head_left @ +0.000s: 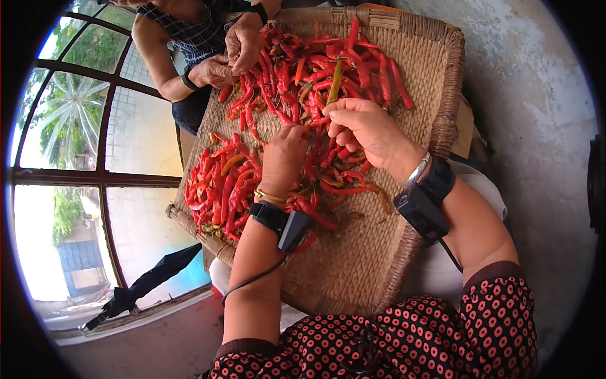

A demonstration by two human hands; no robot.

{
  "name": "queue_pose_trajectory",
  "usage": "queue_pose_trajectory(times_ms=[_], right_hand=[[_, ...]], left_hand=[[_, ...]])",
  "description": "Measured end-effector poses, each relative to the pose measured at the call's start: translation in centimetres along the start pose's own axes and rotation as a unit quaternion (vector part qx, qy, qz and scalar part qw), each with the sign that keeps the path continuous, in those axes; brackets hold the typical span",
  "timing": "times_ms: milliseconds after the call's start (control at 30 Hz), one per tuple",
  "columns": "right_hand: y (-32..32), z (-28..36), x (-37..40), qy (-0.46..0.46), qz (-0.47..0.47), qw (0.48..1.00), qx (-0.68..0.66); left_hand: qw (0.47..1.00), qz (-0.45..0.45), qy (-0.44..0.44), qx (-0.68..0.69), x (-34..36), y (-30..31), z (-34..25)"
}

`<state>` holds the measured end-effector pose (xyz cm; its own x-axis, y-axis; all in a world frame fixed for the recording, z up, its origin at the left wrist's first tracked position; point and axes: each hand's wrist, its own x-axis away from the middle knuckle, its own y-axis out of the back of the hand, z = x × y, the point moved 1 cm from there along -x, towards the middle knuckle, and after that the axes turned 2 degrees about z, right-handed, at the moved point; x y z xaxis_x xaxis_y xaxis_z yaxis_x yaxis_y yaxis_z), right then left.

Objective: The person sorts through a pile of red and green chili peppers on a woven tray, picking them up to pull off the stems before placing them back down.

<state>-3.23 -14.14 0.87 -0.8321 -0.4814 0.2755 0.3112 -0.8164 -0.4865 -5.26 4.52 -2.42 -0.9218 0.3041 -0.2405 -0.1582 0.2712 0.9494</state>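
Note:
A large woven basket tray (372, 265) holds heaps of red chili peppers (230, 189). Over its middle, my right hand (369, 129) pinches a long yellow-green chili pepper (335, 82) between thumb and forefinger, its tip pointing up and away from me. My left hand (284, 158) is just to the left, low over the peppers. Its fingers are curled together near a bit of red; whether they hold a pepper is hidden by the hand.
Across the tray, another person's hands (230, 57) are close together over the far-left edge. Left of the tray is a metal-framed window (104, 177) with a dark folded umbrella (148, 284) leaning by it. Concrete floor (530, 95) lies to the right.

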Motion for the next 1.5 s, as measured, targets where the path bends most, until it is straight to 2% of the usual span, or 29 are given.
queue_pose_trajectory(times_ms=[67,100,133,167,200,233,267,300,367,433,500,600,633,700,767,833,867,900,967,1000,1033,1100,1233,1300,1367,1400,1433,1467,1500], right_hand=[[0.0,0.0,0.0,0.000,0.000,1.000,0.006],[0.0,0.0,0.0,-0.005,-0.006,0.999,0.032],[-0.1,-0.1,-0.1,-0.011,-0.013,0.998,0.058],[-0.2,-0.4,-0.2,-0.011,-0.013,0.998,0.058],[-0.3,-0.7,-0.5,0.057,0.006,0.988,0.140],[-0.5,-1.1,-0.7,0.124,0.026,0.967,0.221],[-0.6,-1.4,-0.7,0.215,0.014,0.925,0.313],[-0.7,-1.1,-0.5,0.214,0.015,0.925,0.314],[-1.0,-0.9,-0.2,0.036,0.136,0.960,0.243],[-0.9,-1.0,-0.1,0.022,0.130,0.960,0.247],[-0.9,-1.0,-0.1,-0.002,0.116,0.961,0.253],[-0.3,-1.7,-0.9,-0.013,0.066,0.977,0.201],[-0.2,-1.4,-0.9,-0.014,0.065,0.977,0.201],[-0.1,-0.4,-0.4,-0.010,0.043,0.993,0.110],[-0.1,-0.3,-0.2,-0.011,0.032,0.995,0.091],[0.3,0.0,-0.4,0.027,-0.031,0.999,-0.011],[0.5,0.0,-0.4,0.021,-0.033,0.999,-0.036],[0.7,0.0,-0.4,0.020,-0.033,0.999,-0.031],[0.9,0.0,-0.6,0.028,-0.060,0.996,-0.062],[0.9,0.0,-0.6,0.026,-0.059,0.996,-0.058],[1.0,-0.1,-0.7,0.031,-0.049,0.996,-0.071],[1.1,-0.2,-0.6,0.031,-0.040,0.995,-0.081],[0.9,0.0,-0.5,0.030,-0.049,0.996,-0.070],[0.8,0.2,-0.4,0.030,-0.054,0.996,-0.067],[0.8,0.1,-0.5,0.034,-0.056,0.996,-0.055],[0.8,0.1,-0.5,0.034,-0.057,0.996,-0.056],[0.8,0.1,-0.6,0.047,-0.061,0.997,-0.021],[0.7,0.1,-0.7,0.059,-0.066,0.996,0.014],[0.7,-0.2,-0.8,0.059,-0.066,0.996,0.014]], left_hand=[[0.992,0.005,0.093,0.091,0.0,1.2,-0.4],[0.992,0.006,0.093,0.091,0.1,1.6,-0.5],[0.942,-0.034,0.156,0.297,0.2,1.8,-0.5],[0.844,-0.072,0.212,0.488,0.3,2.2,-0.5],[0.810,-0.057,0.217,0.542,0.3,3.3,-1.0],[0.810,-0.057,0.218,0.542,0.4,3.9,-1.3],[0.736,-0.050,0.216,0.639,0.6,4.3,-1.6],[0.652,-0.042,0.212,0.727,0.8,4.6,-1.8],[0.627,-0.038,0.209,0.749,1.0,4.8,-1.8],[0.588,-0.056,0.219,0.777,1.1,4.7,-1.0],[0.590,-0.069,0.236,0.769,1.2,4.8,0.1],[0.503,-0.124,0.245,0.819,2.1,3.8,4.3],[0.502,-0.124,0.245,0.820,1.9,3.8,5.1],[0.411,-0.283,0.321,0.805,2.0,3.8,6.6],[0.421,-0.305,0.337,0.785,2.7,3.2,6.9],[0.613,-0.168,0.334,0.697,2.1,2.9,3.5],[0.723,-0.100,0.315,0.607,1.4,3.1,1.2],[0.807,-0.025,0.273,0.523,1.1,2.5,-0.2],[0.890,0.099,0.150,0.420,1.0,0.8,-3.4],[0.927,0.104,0.049,0.357,0.8,0.3,-5.1],[0.964,0.068,-0.038,0.252,0.6,-0.5,-6.2],[0.994,0.052,0.003,0.100,0.6,-1.4,-8.0],[0.993,0.113,0.026,-0.005,0.6,-2.0,-7.7],[0.987,0.149,0.030,0.043,0.5,-1.6,-6.7],[0.987,0.131,-0.004,0.096,0.4,-1.0,-5.7],[0.943,0.186,0.117,0.251,0.3,-0.1,-5.5],[0.858,0.231,0.233,0.396,0.2,0.8,-5.3],[0.851,0.212,0.232,0.421,0.0,1.7,-5.0],[0.891,0.145,0.185,0.388,0.0,1.7,-4.3]])
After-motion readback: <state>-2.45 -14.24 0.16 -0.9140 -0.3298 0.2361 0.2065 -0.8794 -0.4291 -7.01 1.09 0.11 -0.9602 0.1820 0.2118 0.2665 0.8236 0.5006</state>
